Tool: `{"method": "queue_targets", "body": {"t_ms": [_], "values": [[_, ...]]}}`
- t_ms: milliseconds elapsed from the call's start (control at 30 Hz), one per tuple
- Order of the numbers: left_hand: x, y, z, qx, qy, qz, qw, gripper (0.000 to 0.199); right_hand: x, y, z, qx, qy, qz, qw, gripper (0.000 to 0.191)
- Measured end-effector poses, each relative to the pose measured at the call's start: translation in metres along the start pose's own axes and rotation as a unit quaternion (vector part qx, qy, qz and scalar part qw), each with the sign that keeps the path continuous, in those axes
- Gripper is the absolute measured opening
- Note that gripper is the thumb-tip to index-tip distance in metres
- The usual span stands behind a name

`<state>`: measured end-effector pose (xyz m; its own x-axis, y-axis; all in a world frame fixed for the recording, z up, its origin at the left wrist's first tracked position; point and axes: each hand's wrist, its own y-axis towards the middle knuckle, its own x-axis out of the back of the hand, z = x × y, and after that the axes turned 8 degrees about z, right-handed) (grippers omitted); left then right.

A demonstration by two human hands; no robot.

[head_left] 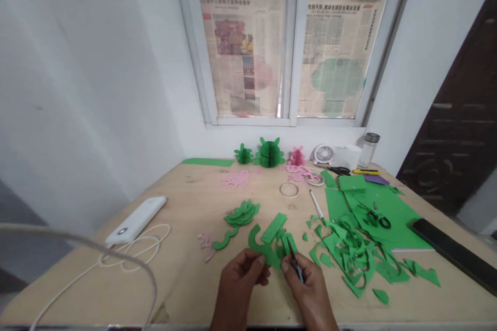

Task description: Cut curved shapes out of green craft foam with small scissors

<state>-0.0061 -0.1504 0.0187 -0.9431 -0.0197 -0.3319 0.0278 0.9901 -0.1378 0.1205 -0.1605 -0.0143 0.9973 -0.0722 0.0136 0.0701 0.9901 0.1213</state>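
Note:
My left hand [245, 272] pinches a curved green paper piece [255, 238] between thumb and fingers. In my right hand [306, 280] is a slim pointed tool [294, 260], dark with a bluish sheen; its exact kind is unclear. The tool's tip points away from me, over green paper pieces. Just beyond my hands lies a folded green paper strip [274, 227]. Farther off to the left are a stack of scalloped green cutouts [243, 213], a wavy green cutout [225, 239] and small pink cutouts [206, 247].
Green scraps [345, 248], scissors [378, 219] and green sheets [404, 217] crowd the right, beside a black phone-like slab [462, 256]. A white power bank [137, 220] with a cable [128, 256] lies left. Paper figures [269, 153], a fan [323, 153] and a bottle [368, 150] stand behind.

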Motion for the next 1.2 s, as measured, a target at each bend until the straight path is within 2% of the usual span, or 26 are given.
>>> {"method": "queue_targets", "body": {"t_ms": [133, 233, 333, 533, 733, 1000, 1200], "values": [[-0.001, 0.002, -0.013, 0.005, -0.047, -0.011, 0.999, 0.025, -0.002, -0.009, 0.004, -0.026, 0.045, -0.049, 0.997, 0.050], [0.000, 0.003, -0.016, 0.017, -0.082, -0.010, 0.996, 0.025, -0.004, -0.015, 0.001, -0.060, 0.093, -0.047, 0.993, 0.052], [0.001, 0.002, -0.012, 0.032, -0.103, 0.001, 0.994, 0.026, -0.007, -0.016, -0.001, -0.062, 0.119, -0.032, 0.990, 0.052], [0.000, -0.003, -0.004, 0.047, -0.091, 0.032, 0.994, 0.025, -0.007, -0.008, -0.001, -0.039, 0.092, -0.017, 0.995, 0.046], [-0.003, -0.007, 0.000, 0.022, -0.061, 0.014, 0.998, 0.025, -0.005, -0.007, 0.003, -0.025, 0.058, -0.023, 0.998, 0.036], [-0.008, -0.008, -0.008, 0.002, -0.074, 0.003, 0.997, 0.024, -0.007, -0.002, 0.021, -0.048, 0.058, -0.012, 0.997, 0.034], [-0.002, -0.002, -0.015, 0.014, -0.112, -0.001, 0.994, 0.024, -0.006, -0.010, 0.021, -0.048, 0.099, 0.016, 0.994, 0.037]]}}
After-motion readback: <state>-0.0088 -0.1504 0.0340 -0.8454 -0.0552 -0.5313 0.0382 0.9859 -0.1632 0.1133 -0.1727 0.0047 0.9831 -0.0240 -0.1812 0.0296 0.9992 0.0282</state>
